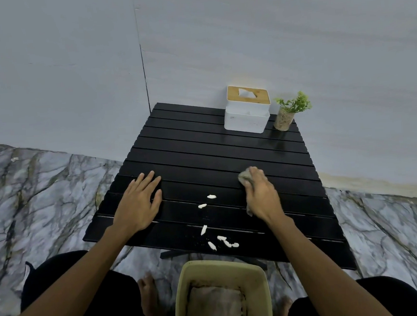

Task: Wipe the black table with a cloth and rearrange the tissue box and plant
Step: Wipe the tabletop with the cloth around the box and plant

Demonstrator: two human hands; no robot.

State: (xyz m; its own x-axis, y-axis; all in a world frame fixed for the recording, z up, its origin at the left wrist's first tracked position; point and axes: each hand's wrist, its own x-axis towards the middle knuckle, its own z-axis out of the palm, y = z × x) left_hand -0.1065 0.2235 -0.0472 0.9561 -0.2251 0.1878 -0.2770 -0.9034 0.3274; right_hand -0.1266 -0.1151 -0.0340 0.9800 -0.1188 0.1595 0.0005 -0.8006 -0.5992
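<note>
A low black slatted table (196, 146) stands against the wall. My right hand (261, 194) presses a crumpled grey cloth (245, 176) onto the table's right side. My left hand (138, 200) lies flat with its fingers spread on the table's left side, holding nothing. Several small white scraps (211, 196) lie scattered between my hands and down to the near edge. At the far right corner sits a white tissue box (246, 116) with a wooden lid, and a small green plant (290, 111) in a speckled pot stands just right of it.
A beige bin (185, 284) with a dirty cloth inside stands on the floor at the table's near edge, between my knees and bare feet. The marbled floor (38, 191) surrounds the table. A pale wall (243, 43) runs right behind the box and plant.
</note>
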